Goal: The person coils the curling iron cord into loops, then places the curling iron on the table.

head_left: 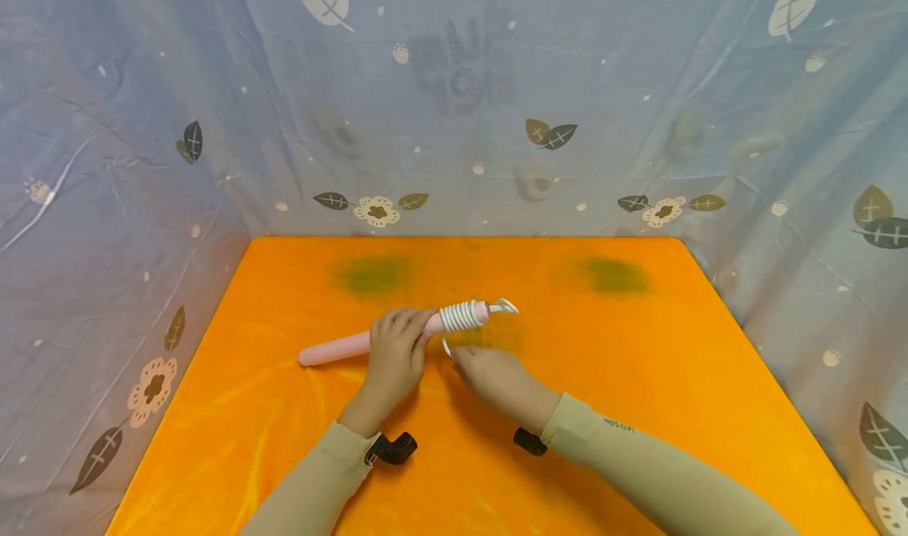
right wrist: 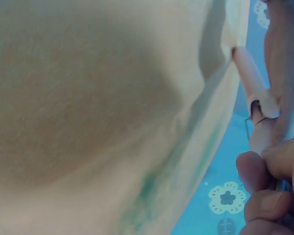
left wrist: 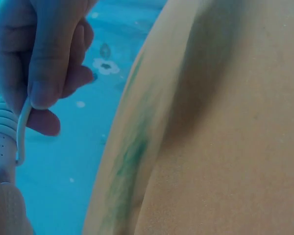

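Note:
A pink curling iron (head_left: 333, 351) lies slantwise over the orange table, its barrel end pointing left. White cord (head_left: 459, 316) is wound in several close turns round the handle near its right end, and a small loop of cord sticks out past that end. My left hand (head_left: 397, 351) grips the iron around its middle, just left of the turns. Below the handle my right hand (head_left: 500, 380) pinches the cord's loose run between thumb and forefinger, as the left wrist view shows with the cord (left wrist: 21, 132) taut-looking beside the handle. The right wrist view shows the iron's clamp lever (right wrist: 268, 104).
The table (head_left: 638, 378) has an orange cloth with darker greenish patches near the back. Grey-blue curtains (head_left: 468, 126) printed with leaves and flowers enclose it at the back and both sides. Black wrist cameras (head_left: 393, 448) sit under both sleeves.

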`<state>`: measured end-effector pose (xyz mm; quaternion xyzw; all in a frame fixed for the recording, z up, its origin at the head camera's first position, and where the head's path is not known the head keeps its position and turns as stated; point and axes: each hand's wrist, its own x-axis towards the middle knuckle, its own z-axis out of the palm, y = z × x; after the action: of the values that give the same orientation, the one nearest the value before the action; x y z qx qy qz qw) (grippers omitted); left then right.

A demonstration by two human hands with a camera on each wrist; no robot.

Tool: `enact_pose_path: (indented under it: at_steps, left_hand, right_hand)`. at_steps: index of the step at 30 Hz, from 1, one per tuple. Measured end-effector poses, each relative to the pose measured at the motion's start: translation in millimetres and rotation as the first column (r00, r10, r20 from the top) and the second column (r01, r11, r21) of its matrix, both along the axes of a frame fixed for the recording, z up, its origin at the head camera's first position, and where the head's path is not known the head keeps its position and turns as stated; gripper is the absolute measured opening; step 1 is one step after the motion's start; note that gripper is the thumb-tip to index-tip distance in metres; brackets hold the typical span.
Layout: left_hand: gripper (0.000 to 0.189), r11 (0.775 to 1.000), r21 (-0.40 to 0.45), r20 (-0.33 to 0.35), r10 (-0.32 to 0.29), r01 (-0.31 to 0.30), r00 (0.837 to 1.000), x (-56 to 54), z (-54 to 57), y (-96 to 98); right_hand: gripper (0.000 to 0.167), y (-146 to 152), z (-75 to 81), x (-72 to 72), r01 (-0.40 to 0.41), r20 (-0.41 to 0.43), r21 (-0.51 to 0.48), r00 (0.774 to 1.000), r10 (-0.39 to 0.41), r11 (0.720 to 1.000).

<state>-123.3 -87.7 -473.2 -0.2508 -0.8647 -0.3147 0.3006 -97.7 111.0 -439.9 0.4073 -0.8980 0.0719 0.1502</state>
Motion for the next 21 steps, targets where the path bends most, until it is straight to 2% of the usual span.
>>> enact_pose_path:
  at_steps: [9,14,18,21]
  left_hand:
    - [0.032,0.999,-0.025,0.014,0.022,-0.022,1.000,-1.6,-2.1,-1.5]
    - [0.032,0.999,-0.021,0.037,0.051,-0.050,0.998,-2.2,-1.1,-3.8]
    - [0.033,0.999,-0.026,0.046,0.048,-0.046,0.998,-1.8,-0.4,-4.8]
    - [0.034,0.998,-0.036,0.044,0.047,-0.045,0.998,-1.6,-0.2,-5.3]
  right_hand:
    - [0.020,-3,9.3,10.3,0.010,-0.043,0.068,0.999,-0.007,0.998]
    - [0.017,-5,12.2,15.0,0.020,0.014,0.088,1.000,-0.022,0.996]
    - [0.017,-6,13.7,18.0,0.040,0.071,0.090,0.996,-0.046,0.995]
    - [0.019,-5,13.6,19.4,0.043,0.085,0.094,0.995,-0.051,0.995]
